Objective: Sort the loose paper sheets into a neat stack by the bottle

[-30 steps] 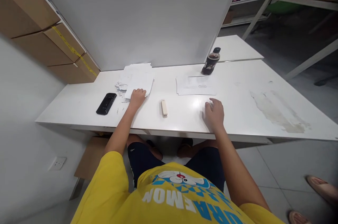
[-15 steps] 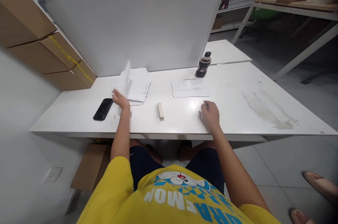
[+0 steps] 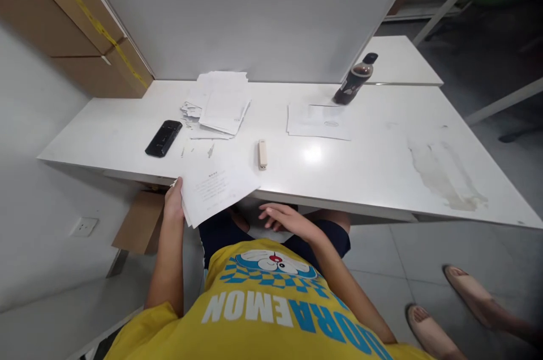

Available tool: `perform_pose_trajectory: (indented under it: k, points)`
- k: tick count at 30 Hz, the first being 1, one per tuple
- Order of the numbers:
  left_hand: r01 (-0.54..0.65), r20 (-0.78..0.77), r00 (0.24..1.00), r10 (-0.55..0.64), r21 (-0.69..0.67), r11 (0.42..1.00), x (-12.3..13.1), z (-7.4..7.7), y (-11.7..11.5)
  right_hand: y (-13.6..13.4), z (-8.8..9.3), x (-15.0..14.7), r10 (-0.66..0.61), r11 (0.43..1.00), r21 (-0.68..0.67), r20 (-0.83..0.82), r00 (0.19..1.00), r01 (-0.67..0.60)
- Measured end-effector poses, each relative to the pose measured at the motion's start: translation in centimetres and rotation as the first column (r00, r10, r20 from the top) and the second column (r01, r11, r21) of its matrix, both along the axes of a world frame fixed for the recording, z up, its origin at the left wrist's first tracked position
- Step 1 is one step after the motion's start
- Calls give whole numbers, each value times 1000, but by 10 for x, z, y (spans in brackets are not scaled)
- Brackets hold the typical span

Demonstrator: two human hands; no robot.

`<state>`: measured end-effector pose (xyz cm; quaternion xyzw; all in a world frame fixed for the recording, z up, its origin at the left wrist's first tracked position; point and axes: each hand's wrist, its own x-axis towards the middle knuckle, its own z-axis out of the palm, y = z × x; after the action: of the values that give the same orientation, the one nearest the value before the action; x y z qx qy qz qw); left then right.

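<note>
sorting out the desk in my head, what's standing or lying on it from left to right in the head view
black device → uneven paper stack → cream object → papers with an oval mark → dark bottle

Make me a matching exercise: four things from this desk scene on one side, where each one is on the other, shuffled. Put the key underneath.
Things
1. Bottle
2. Cream stapler
3. Printed sheets
4. Black device

Places
A. Held in the left hand, at the front edge of the desk
B. Lying just left of the untidy paper pile
C. At the back, near the right edge of the whiteboard
D. Lying nearer the front than both paper piles, sideways between them

Right pairs: 1-C, 2-D, 3-A, 4-B
</note>
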<state>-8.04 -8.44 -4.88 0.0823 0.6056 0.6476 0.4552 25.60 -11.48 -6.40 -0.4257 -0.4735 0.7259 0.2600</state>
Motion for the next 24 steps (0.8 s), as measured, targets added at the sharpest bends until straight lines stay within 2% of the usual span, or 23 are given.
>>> perform_pose_trajectory:
  k: [2,5,7,9,11,14,16,18,21,24]
  points:
    - [33,-27,999,-33,-24,999,-2,-3,-13,-8,-1,-24,2,996,-84,-153,988,-15]
    - [0,-106,994,-5,-41,999,-2,-5,-20,0,-1,-40,-108,988,-144,-319,942,65]
    - [3,-164,986,-5,-17,1000,1,-4,-18,7,-2,-46,-169,981,-149,-329,929,126]
    - [39,-226,974,-34,20,999,6,-1,-15,9,-3,-51,-245,968,-108,-257,935,224]
    - [79,-324,945,-52,70,994,13,5,-10,3,-2,-56,-311,949,-9,-170,935,314]
    - [124,-538,843,-7,182,975,29,18,-2,-6,9,-55,-376,895,238,-52,925,377]
    - [154,-658,750,72,280,948,43,28,5,-8,23,-44,-442,824,412,40,896,388]
    - [204,-744,652,148,360,910,57,40,14,-6,38,-26,-549,725,555,110,829,407]
    - [343,-828,528,188,411,845,80,54,30,2,52,6,-697,596,671,158,700,442]
    - [500,-864,468,188,434,750,101,51,48,9,45,31,-743,567,680,179,645,464]
